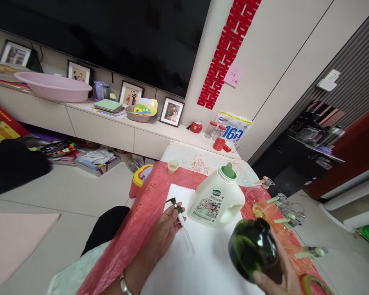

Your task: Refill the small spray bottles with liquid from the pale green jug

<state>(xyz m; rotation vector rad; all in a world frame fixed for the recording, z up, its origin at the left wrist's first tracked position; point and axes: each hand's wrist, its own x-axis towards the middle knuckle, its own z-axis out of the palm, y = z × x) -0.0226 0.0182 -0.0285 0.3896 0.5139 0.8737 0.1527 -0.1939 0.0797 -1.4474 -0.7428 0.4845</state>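
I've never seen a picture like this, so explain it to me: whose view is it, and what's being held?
There's no machine here: a person works bare-handed, and one camera worn on their head looks forward and down. Their left hand holds a pump dispenser with a pale tube slanting downward. Their right hand grips a dark green bottle. On the table, a white sheet lies over a red tablecloth. A handled jug with a green spout stands just beyond the hands.

Left hand (167,227) pinching left of the jug (210,207), right hand (281,274) (curled wide, this one) gripping to its near right.
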